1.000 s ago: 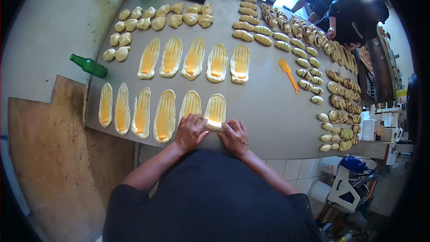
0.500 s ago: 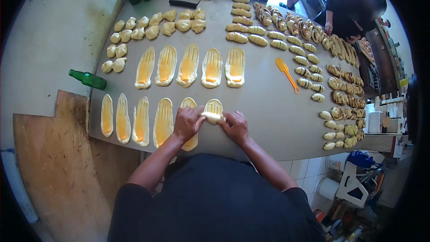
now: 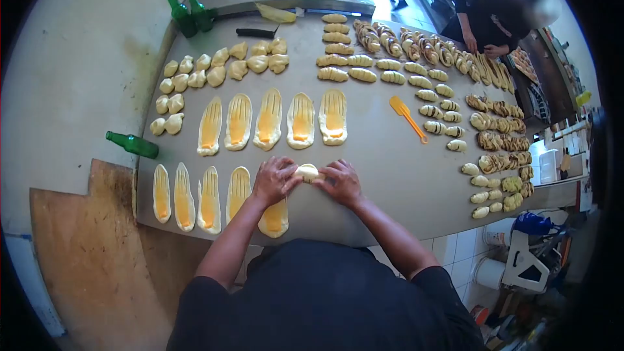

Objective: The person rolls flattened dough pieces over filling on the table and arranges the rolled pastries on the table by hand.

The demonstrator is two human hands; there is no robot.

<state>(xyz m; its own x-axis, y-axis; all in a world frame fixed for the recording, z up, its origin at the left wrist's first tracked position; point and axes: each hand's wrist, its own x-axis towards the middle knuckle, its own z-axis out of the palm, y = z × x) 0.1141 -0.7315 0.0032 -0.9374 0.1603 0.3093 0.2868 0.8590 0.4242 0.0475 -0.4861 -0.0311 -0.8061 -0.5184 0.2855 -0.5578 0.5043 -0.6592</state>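
Between my hands lies a small dough roll (image 3: 307,172), rolled up on the grey table (image 3: 390,188). My left hand (image 3: 275,181) grips its left end with fingers and thumb closed; my right hand (image 3: 340,180) does the same at its right end. Below my left hand and forearm, a flat dough strip (image 3: 274,220) with orange filling is partly covered. More flat strips, slit at the far end and filled with orange, lie in a row to the left. Beyond my hands is another row of such filled strips (image 3: 268,119).
Dough lumps (image 3: 216,77) and green bottles (image 3: 133,145) are at the left. An orange spatula (image 3: 408,119) lies right of centre. Shaped rolls (image 3: 393,77) and twisted pieces (image 3: 499,123) line the right. A black-handled knife (image 3: 255,32) lies far back. Another person (image 3: 489,16) works at the far right.
The flat strip between my hands has been rolled up into a short roll, with both hands moving away from me along it. The view has shifted, showing more of the far table.
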